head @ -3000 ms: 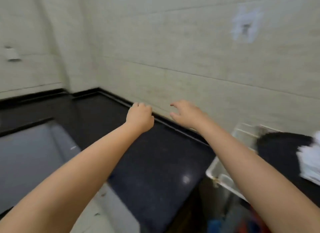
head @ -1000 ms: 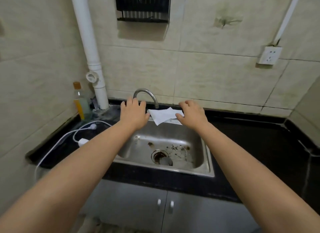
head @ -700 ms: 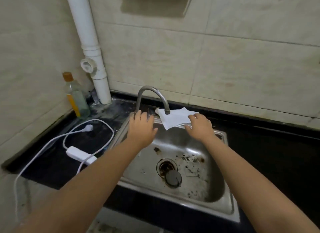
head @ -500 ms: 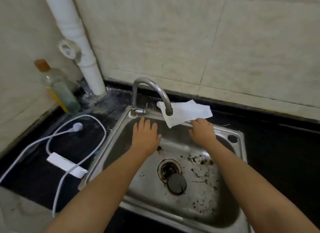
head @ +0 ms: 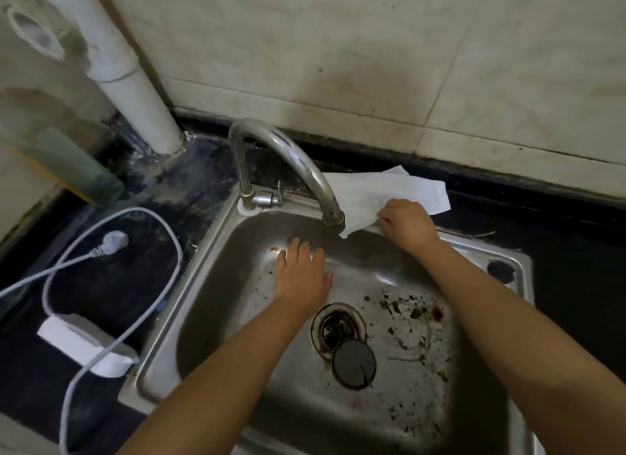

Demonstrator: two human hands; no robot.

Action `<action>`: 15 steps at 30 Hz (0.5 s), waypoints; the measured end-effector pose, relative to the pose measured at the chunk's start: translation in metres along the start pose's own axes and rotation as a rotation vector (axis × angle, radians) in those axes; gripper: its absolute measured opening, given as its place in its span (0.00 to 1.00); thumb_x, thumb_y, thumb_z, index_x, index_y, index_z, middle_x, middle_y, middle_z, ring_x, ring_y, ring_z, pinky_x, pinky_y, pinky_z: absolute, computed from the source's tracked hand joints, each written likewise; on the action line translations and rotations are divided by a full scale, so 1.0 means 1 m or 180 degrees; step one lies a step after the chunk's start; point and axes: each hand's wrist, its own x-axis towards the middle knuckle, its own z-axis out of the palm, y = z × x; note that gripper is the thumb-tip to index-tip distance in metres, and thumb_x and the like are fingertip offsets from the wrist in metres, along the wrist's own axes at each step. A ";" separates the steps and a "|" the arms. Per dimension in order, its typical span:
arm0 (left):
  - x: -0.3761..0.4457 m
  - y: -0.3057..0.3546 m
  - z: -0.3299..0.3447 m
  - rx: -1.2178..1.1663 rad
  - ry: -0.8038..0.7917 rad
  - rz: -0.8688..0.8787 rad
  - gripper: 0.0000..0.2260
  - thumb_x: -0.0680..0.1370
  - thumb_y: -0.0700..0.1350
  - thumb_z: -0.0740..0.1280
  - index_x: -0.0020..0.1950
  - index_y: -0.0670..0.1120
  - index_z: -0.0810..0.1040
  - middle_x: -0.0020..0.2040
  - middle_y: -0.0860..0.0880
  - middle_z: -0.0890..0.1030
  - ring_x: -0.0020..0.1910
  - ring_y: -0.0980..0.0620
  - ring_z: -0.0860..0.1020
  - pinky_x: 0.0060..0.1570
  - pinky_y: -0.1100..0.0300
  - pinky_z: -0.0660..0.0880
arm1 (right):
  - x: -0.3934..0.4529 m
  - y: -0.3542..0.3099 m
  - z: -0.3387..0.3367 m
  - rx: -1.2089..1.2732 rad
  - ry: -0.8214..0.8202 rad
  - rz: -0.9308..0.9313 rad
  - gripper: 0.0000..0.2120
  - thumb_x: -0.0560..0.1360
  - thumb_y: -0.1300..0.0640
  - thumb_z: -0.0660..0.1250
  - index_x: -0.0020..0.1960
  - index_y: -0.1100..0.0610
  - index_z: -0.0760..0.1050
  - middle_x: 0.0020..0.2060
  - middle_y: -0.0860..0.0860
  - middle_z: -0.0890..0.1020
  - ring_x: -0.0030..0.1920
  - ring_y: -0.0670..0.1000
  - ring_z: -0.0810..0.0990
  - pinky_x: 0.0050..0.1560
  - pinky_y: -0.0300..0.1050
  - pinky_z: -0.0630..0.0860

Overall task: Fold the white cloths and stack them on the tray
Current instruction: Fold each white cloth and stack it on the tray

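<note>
Head view, looking down: a crumpled white cloth (head: pixel 389 193) draped over the back rim of a stained stainless-steel sink (head: pixel 216 251), partly behind the spout of a curved chrome tap (head: pixel 288 156), with the right hand (head: pixel 406 226) curled over its near edge and gripping it. Left hand (head: pixel 301 275) flat and spread above the basin, fingers straight, holding nothing, just up from a round drain (head: pixel 338 326) and its loose dark plug (head: pixel 354 363). Off to the left on the black stone counter (head: pixel 111 285), a white adapter block (head: pixel 84 346) with a looped white cable (head: pixel 169 237), beside a white plastic pipe (head: pixel 135 88).
</note>
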 end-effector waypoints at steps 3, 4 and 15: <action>0.001 0.006 -0.002 -0.0207 0.0206 0.0111 0.24 0.81 0.53 0.54 0.74 0.45 0.56 0.75 0.43 0.57 0.76 0.44 0.50 0.74 0.49 0.50 | -0.010 0.000 -0.019 0.0178 0.0066 0.0029 0.14 0.78 0.59 0.58 0.53 0.65 0.79 0.51 0.62 0.80 0.53 0.61 0.77 0.55 0.52 0.71; 0.002 0.010 -0.003 -0.0326 0.0353 0.0207 0.25 0.80 0.54 0.56 0.73 0.44 0.59 0.74 0.42 0.60 0.75 0.44 0.54 0.73 0.49 0.54 | -0.020 -0.003 -0.028 0.0296 0.0048 0.0048 0.14 0.78 0.59 0.57 0.54 0.64 0.78 0.52 0.61 0.80 0.53 0.60 0.76 0.56 0.51 0.70; -0.060 0.096 -0.012 -0.1349 0.1380 0.2007 0.13 0.67 0.46 0.58 0.37 0.43 0.81 0.32 0.47 0.81 0.31 0.46 0.80 0.35 0.58 0.74 | -0.213 -0.031 -0.096 0.0780 0.0016 0.0561 0.09 0.76 0.60 0.62 0.46 0.63 0.80 0.43 0.59 0.81 0.45 0.56 0.77 0.47 0.45 0.71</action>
